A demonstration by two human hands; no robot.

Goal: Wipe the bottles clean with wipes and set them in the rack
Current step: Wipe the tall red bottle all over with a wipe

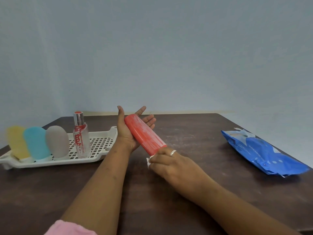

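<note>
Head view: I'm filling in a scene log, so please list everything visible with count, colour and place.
wall: 1, pale blue-grey, behind
table: 1, dark brown, foreground
rack: 1, off-white, table left
squeeze bottles: 3, yellow, teal, grey, standing cap-down in the rack's left part
spray bottle: 1, clear with red print, upright in the rack
red bottle: 1, red with whitish smears, held tilted above the table
wipe: 1, white, at the red bottle's near end
wipes pack: 1, blue, table right
sleeve: 1, pink, bottom left
left hand: 1, open, under the red bottle's far end
right hand: 1, ringed, pinches the wipe
</note>
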